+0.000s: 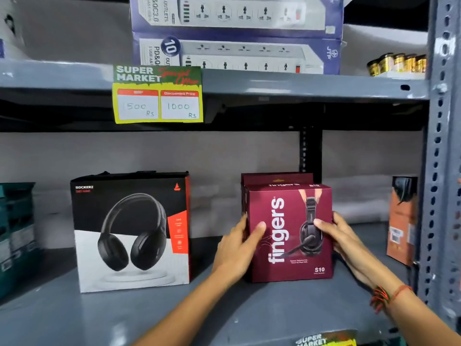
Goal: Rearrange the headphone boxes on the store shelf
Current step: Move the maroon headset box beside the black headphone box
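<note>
Gripping the maroon headphone box [289, 233] from both sides, the left hand [237, 248] and right hand [346, 238] hold it upright on the shelf [74, 315], toward its right end; next likely comes aligning it with the black headphone box [132, 231].

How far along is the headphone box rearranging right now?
Looks done: the black Rockerz box stands upright, facing out. In hand: left hand and right hand grip the maroon Fingers box at its sides. Possibly left: the orange box by the upright.
</note>
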A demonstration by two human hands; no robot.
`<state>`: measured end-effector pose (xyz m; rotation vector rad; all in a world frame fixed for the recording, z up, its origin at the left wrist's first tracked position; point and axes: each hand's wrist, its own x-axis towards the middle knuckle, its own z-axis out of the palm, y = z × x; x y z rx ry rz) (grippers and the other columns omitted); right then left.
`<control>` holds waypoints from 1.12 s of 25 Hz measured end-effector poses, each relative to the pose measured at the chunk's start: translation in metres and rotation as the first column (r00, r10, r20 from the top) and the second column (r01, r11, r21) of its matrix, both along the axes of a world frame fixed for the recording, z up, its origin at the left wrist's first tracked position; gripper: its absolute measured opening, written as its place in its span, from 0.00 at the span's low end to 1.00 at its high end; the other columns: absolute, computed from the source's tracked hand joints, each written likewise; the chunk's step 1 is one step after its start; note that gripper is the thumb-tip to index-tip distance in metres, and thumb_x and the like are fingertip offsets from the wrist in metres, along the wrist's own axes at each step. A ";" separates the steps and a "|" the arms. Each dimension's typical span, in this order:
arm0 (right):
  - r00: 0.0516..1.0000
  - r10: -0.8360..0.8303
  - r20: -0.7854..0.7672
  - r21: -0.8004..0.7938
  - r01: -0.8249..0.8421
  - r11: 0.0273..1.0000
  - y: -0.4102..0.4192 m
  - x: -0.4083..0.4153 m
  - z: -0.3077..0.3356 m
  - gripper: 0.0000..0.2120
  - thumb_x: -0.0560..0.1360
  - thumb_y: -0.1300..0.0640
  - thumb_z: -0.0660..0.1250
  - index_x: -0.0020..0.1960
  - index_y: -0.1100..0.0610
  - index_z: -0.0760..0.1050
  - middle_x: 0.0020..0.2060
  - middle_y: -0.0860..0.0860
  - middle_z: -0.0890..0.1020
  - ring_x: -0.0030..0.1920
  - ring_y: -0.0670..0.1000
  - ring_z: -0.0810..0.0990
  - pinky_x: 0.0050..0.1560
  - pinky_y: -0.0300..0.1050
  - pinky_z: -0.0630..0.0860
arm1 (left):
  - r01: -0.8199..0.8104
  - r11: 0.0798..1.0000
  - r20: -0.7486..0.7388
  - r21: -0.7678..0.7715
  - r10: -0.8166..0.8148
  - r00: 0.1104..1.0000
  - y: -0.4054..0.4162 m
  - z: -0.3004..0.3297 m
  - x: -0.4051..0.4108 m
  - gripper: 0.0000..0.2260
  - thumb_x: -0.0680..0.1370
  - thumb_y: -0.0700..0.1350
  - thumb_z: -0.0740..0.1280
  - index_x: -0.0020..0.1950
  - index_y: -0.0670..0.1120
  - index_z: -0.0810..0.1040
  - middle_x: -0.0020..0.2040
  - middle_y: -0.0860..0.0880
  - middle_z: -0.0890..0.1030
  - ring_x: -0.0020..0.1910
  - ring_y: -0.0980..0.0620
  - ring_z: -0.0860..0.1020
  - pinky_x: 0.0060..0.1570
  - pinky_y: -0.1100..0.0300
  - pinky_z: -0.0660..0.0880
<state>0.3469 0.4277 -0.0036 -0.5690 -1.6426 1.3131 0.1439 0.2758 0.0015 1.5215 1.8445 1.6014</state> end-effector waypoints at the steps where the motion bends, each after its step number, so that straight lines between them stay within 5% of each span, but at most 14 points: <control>1: 0.998 0.057 0.014 -0.001 -0.057 0.998 0.005 0.001 -0.001 0.26 0.71 0.49 0.76 0.67 0.45 0.74 0.60 0.49 0.86 0.62 0.54 0.83 0.70 0.60 0.73 | 0.020 0.999 -0.038 -0.032 -0.021 0.999 0.002 -0.001 -0.002 0.29 0.75 0.65 0.68 0.74 0.62 0.66 0.68 0.59 0.75 0.65 0.57 0.75 0.69 0.52 0.71; 3: 0.984 0.146 0.104 -0.002 -0.146 0.989 0.019 0.004 -0.005 0.37 0.66 0.52 0.82 0.71 0.46 0.71 0.62 0.48 0.85 0.63 0.52 0.83 0.69 0.57 0.74 | 0.069 0.987 -0.058 -0.146 -0.078 0.995 0.012 -0.005 -0.008 0.42 0.68 0.63 0.77 0.77 0.56 0.60 0.68 0.61 0.71 0.66 0.57 0.74 0.69 0.52 0.71; 6: 0.949 0.235 0.210 -0.022 -0.235 0.972 0.033 0.003 -0.011 0.46 0.55 0.48 0.86 0.70 0.50 0.73 0.63 0.50 0.85 0.64 0.52 0.83 0.69 0.53 0.75 | 0.176 0.939 0.076 -0.295 -0.160 0.984 0.029 -0.012 -0.023 0.58 0.58 0.61 0.84 0.79 0.56 0.54 0.67 0.57 0.78 0.65 0.56 0.78 0.68 0.50 0.74; 11: 0.941 0.289 0.178 -0.071 -0.281 0.957 0.038 -0.005 -0.013 0.49 0.48 0.45 0.88 0.67 0.53 0.77 0.59 0.52 0.87 0.60 0.53 0.85 0.61 0.47 0.81 | 0.253 0.907 0.142 -0.337 -0.217 0.966 0.037 -0.013 -0.027 0.46 0.65 0.52 0.83 0.76 0.56 0.60 0.63 0.57 0.80 0.60 0.59 0.80 0.66 0.56 0.75; 19: 0.942 0.304 0.141 -0.075 -0.296 0.952 0.018 0.009 -0.012 0.27 0.65 0.59 0.77 0.63 0.52 0.78 0.54 0.50 0.89 0.52 0.49 0.88 0.47 0.39 0.83 | 0.259 0.914 0.140 -0.312 -0.225 0.964 0.023 -0.017 -0.011 0.44 0.65 0.54 0.82 0.75 0.56 0.62 0.63 0.56 0.80 0.60 0.58 0.79 0.66 0.56 0.74; 28: 0.964 0.213 0.157 -0.057 -0.206 0.977 -0.010 0.030 -0.007 0.46 0.53 0.49 0.83 0.70 0.52 0.74 0.58 0.52 0.87 0.55 0.50 0.87 0.50 0.42 0.83 | 0.243 0.937 0.178 -0.252 -0.202 0.963 0.003 -0.020 0.013 0.49 0.63 0.57 0.82 0.78 0.54 0.59 0.64 0.56 0.80 0.62 0.56 0.80 0.67 0.53 0.74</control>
